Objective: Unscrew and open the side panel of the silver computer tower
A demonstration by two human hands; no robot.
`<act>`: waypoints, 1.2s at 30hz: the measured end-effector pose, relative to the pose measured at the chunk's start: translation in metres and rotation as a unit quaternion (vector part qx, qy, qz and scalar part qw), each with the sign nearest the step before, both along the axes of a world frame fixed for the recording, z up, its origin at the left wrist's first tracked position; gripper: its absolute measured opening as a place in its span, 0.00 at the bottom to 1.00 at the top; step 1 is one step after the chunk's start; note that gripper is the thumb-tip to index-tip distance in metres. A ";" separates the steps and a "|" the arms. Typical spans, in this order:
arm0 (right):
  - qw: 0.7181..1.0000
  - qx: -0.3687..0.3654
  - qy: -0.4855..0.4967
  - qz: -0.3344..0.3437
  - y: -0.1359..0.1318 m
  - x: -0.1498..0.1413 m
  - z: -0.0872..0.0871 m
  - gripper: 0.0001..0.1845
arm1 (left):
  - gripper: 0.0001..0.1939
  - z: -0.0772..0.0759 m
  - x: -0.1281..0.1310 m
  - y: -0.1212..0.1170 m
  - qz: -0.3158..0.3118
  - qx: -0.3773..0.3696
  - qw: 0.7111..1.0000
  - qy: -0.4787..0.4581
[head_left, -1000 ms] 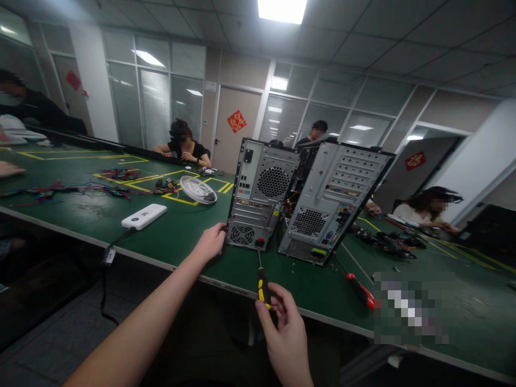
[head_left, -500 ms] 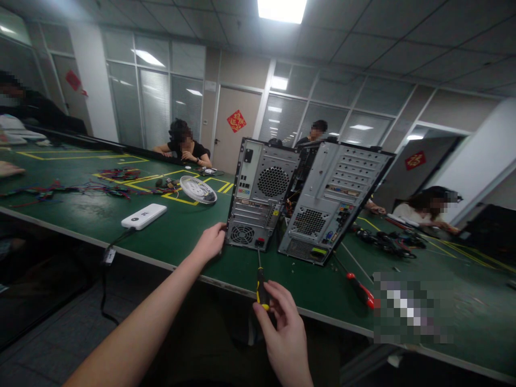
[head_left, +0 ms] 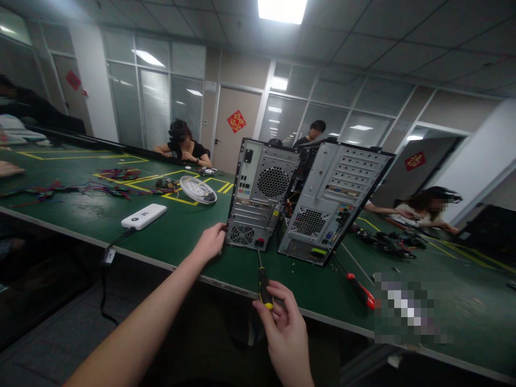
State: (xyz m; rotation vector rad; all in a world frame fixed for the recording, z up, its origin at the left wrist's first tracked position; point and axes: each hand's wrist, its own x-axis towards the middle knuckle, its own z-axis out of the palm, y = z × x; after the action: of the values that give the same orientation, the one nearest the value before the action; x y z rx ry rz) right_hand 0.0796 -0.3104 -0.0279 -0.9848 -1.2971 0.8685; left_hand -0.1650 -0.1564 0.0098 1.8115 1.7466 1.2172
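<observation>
Two desktop computer towers stand on the green table, their back panels facing me. My left hand holds the lower left edge of the left computer tower; some of its fingertips are hidden at the case's side. Between the fingers and thumb of my right hand is a black-and-yellow screwdriver. Its shaft points up to the bottom right corner of that tower's back, near a red switch; exact tip contact is too small to tell. The right computer tower leans close beside it, untouched by my hands.
A white power bank with a black cable lies left on the green table. Farther back are a round clear lid and tangled wires. A red-handled screwdriver and black cables lie right. Several people sit around.
The screwdriver's handle has turned and tilted slightly to the right in my right hand. My left hand and both towers keep their places.
</observation>
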 end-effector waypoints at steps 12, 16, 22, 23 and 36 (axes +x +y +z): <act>0.992 0.042 -0.115 -0.038 -0.001 0.007 0.004 0.17 | 0.23 0.001 0.000 -0.001 0.001 -0.002 1.000 -0.005; 0.995 0.023 -0.088 -0.044 0.000 0.004 0.000 0.24 | 0.23 0.001 0.000 -0.001 0.003 -0.005 1.000 -0.005; 0.997 0.015 -0.060 -0.055 0.002 0.002 -0.004 0.27 | 0.23 0.002 0.001 -0.002 0.005 -0.003 1.000 0.001; 0.997 0.014 -0.059 -0.057 0.002 0.002 -0.004 0.28 | 0.23 0.002 0.001 -0.003 0.006 0.000 1.000 0.002; 0.999 -0.043 -0.022 -0.015 0.001 0.002 -0.006 0.31 | 0.23 0.003 0.002 -0.002 0.004 0.000 1.000 0.002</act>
State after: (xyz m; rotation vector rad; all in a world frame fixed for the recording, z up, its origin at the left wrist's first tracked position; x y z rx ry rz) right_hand 0.0817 -0.3094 -0.0338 -1.0930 -1.2875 0.8906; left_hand -0.1635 -0.1586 0.0131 1.8106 1.7585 1.2182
